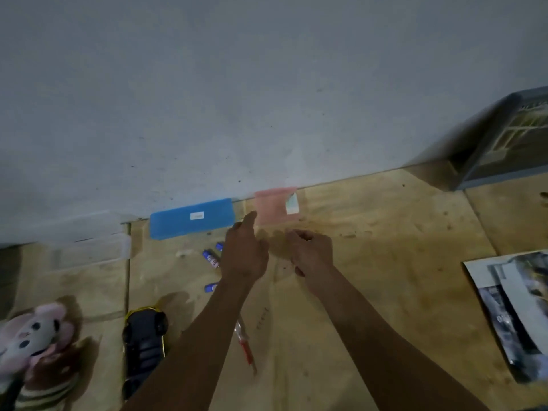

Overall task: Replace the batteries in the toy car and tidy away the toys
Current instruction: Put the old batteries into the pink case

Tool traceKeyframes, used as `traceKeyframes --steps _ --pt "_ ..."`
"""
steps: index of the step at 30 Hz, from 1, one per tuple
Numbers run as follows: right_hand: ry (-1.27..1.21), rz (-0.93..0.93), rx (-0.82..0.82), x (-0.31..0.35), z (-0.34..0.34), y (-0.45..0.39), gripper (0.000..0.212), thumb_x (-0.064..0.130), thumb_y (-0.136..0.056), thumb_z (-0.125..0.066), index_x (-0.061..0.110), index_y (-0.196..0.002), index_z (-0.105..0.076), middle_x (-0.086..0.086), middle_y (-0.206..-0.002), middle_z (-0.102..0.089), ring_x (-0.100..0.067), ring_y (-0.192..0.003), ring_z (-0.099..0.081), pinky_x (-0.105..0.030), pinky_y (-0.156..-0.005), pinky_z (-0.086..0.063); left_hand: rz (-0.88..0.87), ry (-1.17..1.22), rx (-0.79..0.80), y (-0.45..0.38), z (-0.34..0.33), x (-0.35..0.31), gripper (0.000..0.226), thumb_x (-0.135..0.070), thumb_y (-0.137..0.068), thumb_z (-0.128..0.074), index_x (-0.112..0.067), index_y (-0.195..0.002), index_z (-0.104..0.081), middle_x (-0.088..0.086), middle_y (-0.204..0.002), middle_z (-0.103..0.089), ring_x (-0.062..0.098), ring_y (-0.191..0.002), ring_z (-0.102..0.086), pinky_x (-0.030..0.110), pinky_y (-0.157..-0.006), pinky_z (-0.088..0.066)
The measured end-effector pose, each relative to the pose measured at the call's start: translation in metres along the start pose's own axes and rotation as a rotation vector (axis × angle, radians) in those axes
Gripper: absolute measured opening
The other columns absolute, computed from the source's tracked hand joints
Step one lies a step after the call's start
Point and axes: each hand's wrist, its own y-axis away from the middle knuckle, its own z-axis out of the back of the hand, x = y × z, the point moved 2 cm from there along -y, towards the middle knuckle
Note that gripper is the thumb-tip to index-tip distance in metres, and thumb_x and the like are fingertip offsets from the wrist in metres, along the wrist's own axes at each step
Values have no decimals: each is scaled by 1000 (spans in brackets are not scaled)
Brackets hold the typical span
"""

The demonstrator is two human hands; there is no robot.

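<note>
plywood floor [385, 262] against a grey wall [237, 84].
toy car [145, 342] lies upside down at lower left, batteries [211, 258] beyond it; left hand [244, 256] reaches with fingers straight, right hand [311, 253] loosely curled beside it, both empty, near a pink bag [274, 206].

Left forearm hides part of the screwdriver [245, 345].

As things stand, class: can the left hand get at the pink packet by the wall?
Probably yes. The left hand has a finger stretched toward the pink packet, with only bare floor between.
</note>
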Motion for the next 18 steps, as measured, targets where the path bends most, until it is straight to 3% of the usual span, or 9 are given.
traceKeyframes --steps 2,5,8,12,15,18 --pt "-17 -40 28 5 -10 -11 12 27 -91 -71 20 -82 -73 -1 -60 -57 -14 -44 -44 -19 -36 -30 40 -12 10 -21 -10 -1 62 -21 -98 -63 -18 -154 -37 13 -141 -58 34 -131 -50 42 -104 -43" --pt "-46 -71 0 7 -21 -28 13 31 -92 -70 23 -81 -71 -5 -69 -64 -16 -47 -49 -19 -37 -32 27 5 -19 -46 -25 1 51 -24 -98 -63 -16 -146 -50 14 -128 -66 34 -119 -60 40 -99 -48" --pt "-89 -112 -28 6 -25 -40 25 34 -92 -70 10 -93 -76 -8 -77 -67 -20 -54 -55 -19 -38 -35 -14 2 -38 -54 -34 1 46 -19 -95 -67 -10 -139 -58 18 -116 -70 36 -106 -66 38 -91 -51" --pt "-108 -138 -63 6 -25 -51 30 36 -91 -72 8 -82 -70 -4 -70 -63 -16 -53 -54 -23 -44 -39 -89 8 -99 -57 -41 1 43 -27 -89 -66 -7 -127 -65 18 -101 -72 37 -90 -68 40 -79 -56" --pt "-108 -166 -44 8 -24 -51 30 37 -93 -70 8 -86 -68 -3 -67 -60 -14 -49 -48 -25 -42 -38 -133 8 -117 -57 -43 5 37 -19 -92 -71 -5 -125 -64 18 -107 -70 34 -95 -66 35 -80 -52" --pt "-124 -156 7 8 -21 -47 28 36 -96 -67 8 -93 -70 0 -63 -56 -14 -50 -46 -25 -42 -38 -209 -19 -125 -54 -43 5 45 -20 -89 -70 -1 -129 -61 24 -113 -68 41 -101 -64 46 -82 -56"
